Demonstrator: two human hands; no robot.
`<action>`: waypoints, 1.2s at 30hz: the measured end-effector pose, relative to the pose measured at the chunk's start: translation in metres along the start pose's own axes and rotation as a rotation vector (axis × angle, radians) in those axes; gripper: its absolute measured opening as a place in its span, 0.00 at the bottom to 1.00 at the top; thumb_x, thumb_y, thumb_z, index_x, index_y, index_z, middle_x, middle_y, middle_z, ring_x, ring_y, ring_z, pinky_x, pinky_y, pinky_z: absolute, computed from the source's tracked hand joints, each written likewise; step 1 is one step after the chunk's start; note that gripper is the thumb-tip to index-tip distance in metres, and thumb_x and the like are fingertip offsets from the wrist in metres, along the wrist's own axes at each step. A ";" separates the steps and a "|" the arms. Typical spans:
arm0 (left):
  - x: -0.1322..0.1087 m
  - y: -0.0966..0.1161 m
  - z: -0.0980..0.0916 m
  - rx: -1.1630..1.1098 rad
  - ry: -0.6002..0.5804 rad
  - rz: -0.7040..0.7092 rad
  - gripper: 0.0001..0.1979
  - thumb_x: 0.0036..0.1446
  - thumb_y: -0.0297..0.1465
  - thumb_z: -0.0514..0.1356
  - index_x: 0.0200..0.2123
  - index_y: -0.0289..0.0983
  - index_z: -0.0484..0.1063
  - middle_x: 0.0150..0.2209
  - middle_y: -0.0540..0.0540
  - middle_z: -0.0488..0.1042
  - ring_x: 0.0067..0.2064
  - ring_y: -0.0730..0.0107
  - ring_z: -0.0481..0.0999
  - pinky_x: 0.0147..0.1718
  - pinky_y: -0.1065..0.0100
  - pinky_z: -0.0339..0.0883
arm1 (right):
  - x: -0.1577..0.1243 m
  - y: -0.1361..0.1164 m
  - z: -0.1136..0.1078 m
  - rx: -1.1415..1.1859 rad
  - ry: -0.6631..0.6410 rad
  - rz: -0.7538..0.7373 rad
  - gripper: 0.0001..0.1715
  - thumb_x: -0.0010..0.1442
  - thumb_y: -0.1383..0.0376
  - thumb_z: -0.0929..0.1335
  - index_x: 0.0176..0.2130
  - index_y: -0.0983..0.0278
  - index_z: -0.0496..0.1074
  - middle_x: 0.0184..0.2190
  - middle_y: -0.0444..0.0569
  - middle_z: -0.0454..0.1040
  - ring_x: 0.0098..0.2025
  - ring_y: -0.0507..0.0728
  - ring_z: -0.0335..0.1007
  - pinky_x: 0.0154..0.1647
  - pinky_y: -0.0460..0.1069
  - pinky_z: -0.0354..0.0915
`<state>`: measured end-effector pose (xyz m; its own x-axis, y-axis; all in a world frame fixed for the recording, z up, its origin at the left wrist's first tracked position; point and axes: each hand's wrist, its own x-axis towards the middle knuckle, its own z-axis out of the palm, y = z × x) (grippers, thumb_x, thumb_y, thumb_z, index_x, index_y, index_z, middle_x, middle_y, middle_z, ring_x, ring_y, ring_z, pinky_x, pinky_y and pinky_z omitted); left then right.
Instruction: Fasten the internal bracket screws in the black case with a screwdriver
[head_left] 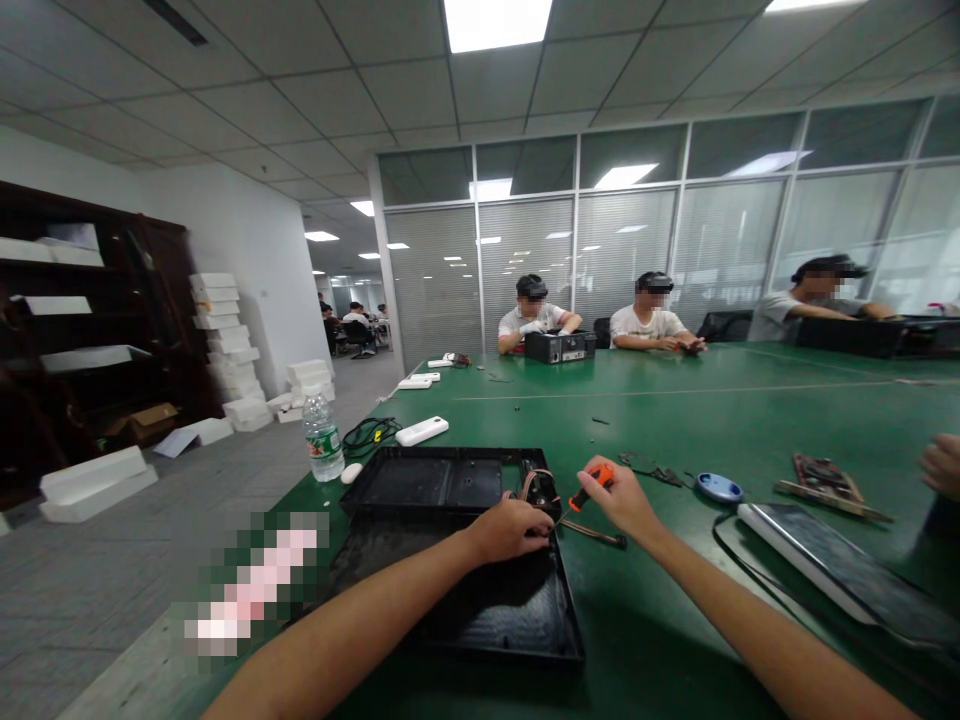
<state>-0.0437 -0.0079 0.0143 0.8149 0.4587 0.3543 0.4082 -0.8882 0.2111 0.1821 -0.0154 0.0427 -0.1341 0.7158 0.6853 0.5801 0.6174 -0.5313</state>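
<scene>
An open black computer case (pixel 450 480) lies on the green table (pixel 675 420) in front of me. My left hand (pixel 514 528) rests closed inside it, fingers curled by a bundle of cables and a small part (pixel 538 485) at the case's right edge; what it grips is hidden. Just right of the case, my right hand (pixel 622 500) is wrapped round an orange-handled screwdriver (pixel 592 480), tip pointing down-left toward that part. A thin striped ribbon cable (pixel 592 532) lies beneath that hand.
A side panel (pixel 832 565) lies at the right, a circuit board (pixel 825 478) and a blue round object (pixel 718 487) behind it. A water bottle (pixel 322 437) and white devices (pixel 421 431) stand left. Another person's hand (pixel 943 465) is at the right edge. Three people sit at the far side.
</scene>
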 end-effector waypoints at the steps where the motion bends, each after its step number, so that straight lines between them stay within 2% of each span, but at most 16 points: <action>1: 0.000 0.000 0.000 0.001 -0.001 0.001 0.10 0.53 0.29 0.59 0.41 0.37 0.69 0.36 0.49 0.76 0.39 0.71 0.73 0.44 0.70 0.58 | 0.000 0.000 0.000 -0.020 0.005 -0.014 0.18 0.56 0.54 0.63 0.21 0.62 0.61 0.16 0.41 0.59 0.19 0.51 0.55 0.23 0.46 0.54; 3: 0.000 -0.001 -0.001 0.008 -0.006 -0.004 0.10 0.53 0.29 0.59 0.41 0.37 0.70 0.36 0.49 0.76 0.39 0.70 0.73 0.44 0.70 0.58 | -0.001 -0.001 0.000 -0.068 0.020 -0.051 0.21 0.56 0.54 0.62 0.19 0.62 0.57 0.15 0.40 0.56 0.19 0.50 0.53 0.23 0.47 0.52; 5: 0.000 -0.001 -0.003 0.013 -0.015 -0.008 0.09 0.54 0.29 0.59 0.40 0.37 0.70 0.35 0.49 0.76 0.39 0.70 0.73 0.43 0.70 0.59 | -0.001 -0.003 0.002 -0.081 0.021 -0.088 0.20 0.58 0.55 0.60 0.20 0.62 0.58 0.16 0.41 0.58 0.20 0.51 0.55 0.24 0.47 0.53; 8: 0.001 0.000 -0.005 0.021 -0.028 0.003 0.08 0.54 0.30 0.59 0.39 0.37 0.71 0.35 0.48 0.75 0.38 0.70 0.73 0.41 0.71 0.60 | -0.001 -0.007 0.007 -0.037 0.084 -0.045 0.14 0.59 0.55 0.59 0.34 0.63 0.63 0.22 0.43 0.65 0.23 0.52 0.61 0.27 0.47 0.57; 10: 0.002 0.000 -0.006 0.031 -0.023 0.011 0.07 0.54 0.30 0.59 0.38 0.36 0.71 0.34 0.48 0.75 0.38 0.70 0.73 0.41 0.71 0.60 | 0.000 -0.010 0.008 -0.062 0.131 0.007 0.15 0.58 0.55 0.61 0.40 0.63 0.62 0.23 0.42 0.66 0.23 0.52 0.62 0.26 0.46 0.57; 13: 0.002 0.000 -0.006 0.036 -0.018 0.016 0.07 0.54 0.29 0.59 0.37 0.36 0.71 0.34 0.49 0.75 0.37 0.71 0.73 0.40 0.72 0.60 | 0.000 -0.014 0.005 -0.183 0.093 -0.036 0.14 0.57 0.54 0.61 0.34 0.61 0.63 0.19 0.42 0.64 0.21 0.52 0.60 0.26 0.47 0.56; 16: 0.002 0.000 -0.005 0.028 -0.020 0.009 0.07 0.54 0.29 0.59 0.38 0.36 0.71 0.34 0.48 0.75 0.37 0.70 0.73 0.41 0.71 0.60 | -0.002 -0.016 -0.004 -0.205 0.048 -0.163 0.18 0.62 0.57 0.54 0.27 0.61 0.62 0.19 0.44 0.65 0.22 0.53 0.62 0.27 0.47 0.55; 19: 0.002 0.000 -0.005 0.014 -0.007 0.001 0.08 0.53 0.30 0.59 0.38 0.36 0.71 0.35 0.49 0.75 0.38 0.71 0.73 0.41 0.71 0.60 | -0.002 -0.019 -0.010 -0.142 -0.017 -0.239 0.19 0.63 0.61 0.51 0.32 0.62 0.65 0.21 0.46 0.68 0.23 0.53 0.64 0.28 0.47 0.56; 21: 0.002 0.000 -0.004 0.008 -0.004 0.001 0.08 0.53 0.30 0.60 0.38 0.36 0.71 0.34 0.48 0.76 0.38 0.71 0.73 0.41 0.72 0.60 | 0.000 -0.021 -0.014 -0.141 -0.054 -0.237 0.17 0.62 0.61 0.53 0.37 0.63 0.66 0.22 0.45 0.69 0.23 0.53 0.65 0.28 0.47 0.56; 22: 0.003 0.000 -0.004 0.007 -0.007 0.001 0.08 0.53 0.30 0.60 0.39 0.36 0.71 0.34 0.48 0.76 0.38 0.71 0.73 0.41 0.72 0.60 | 0.001 -0.021 -0.015 -0.168 -0.057 -0.230 0.16 0.62 0.61 0.55 0.36 0.63 0.67 0.22 0.45 0.69 0.23 0.53 0.64 0.27 0.47 0.56; 26: 0.005 0.000 -0.004 0.006 -0.016 -0.007 0.09 0.53 0.29 0.59 0.40 0.37 0.72 0.35 0.48 0.76 0.38 0.70 0.74 0.41 0.71 0.61 | 0.005 -0.025 -0.022 -0.350 -0.021 -0.224 0.19 0.59 0.57 0.59 0.21 0.62 0.63 0.15 0.44 0.64 0.19 0.51 0.59 0.24 0.47 0.51; 30: 0.006 0.000 -0.004 0.007 -0.019 -0.002 0.10 0.53 0.29 0.59 0.40 0.36 0.72 0.35 0.47 0.76 0.38 0.70 0.74 0.41 0.72 0.61 | 0.006 -0.026 -0.027 -0.310 -0.067 -0.247 0.15 0.60 0.60 0.58 0.28 0.62 0.66 0.19 0.45 0.68 0.21 0.52 0.62 0.25 0.46 0.52; 34: 0.006 0.000 -0.004 0.029 -0.003 -0.014 0.09 0.53 0.30 0.59 0.39 0.37 0.72 0.35 0.48 0.76 0.38 0.69 0.74 0.42 0.70 0.61 | 0.007 -0.018 -0.032 -0.332 -0.087 -0.268 0.20 0.61 0.60 0.57 0.21 0.62 0.61 0.15 0.43 0.63 0.18 0.51 0.58 0.24 0.47 0.50; 36: 0.007 0.001 -0.004 0.033 0.003 -0.018 0.09 0.53 0.30 0.59 0.39 0.37 0.71 0.35 0.48 0.76 0.39 0.69 0.74 0.42 0.70 0.60 | 0.007 -0.013 -0.035 -0.344 -0.102 -0.299 0.18 0.61 0.60 0.58 0.22 0.62 0.63 0.16 0.44 0.64 0.20 0.52 0.59 0.25 0.47 0.51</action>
<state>-0.0395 -0.0052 0.0207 0.8060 0.4746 0.3538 0.4361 -0.8802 0.1873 0.2019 -0.0297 0.0714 -0.4046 0.5617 0.7216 0.7341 0.6701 -0.1100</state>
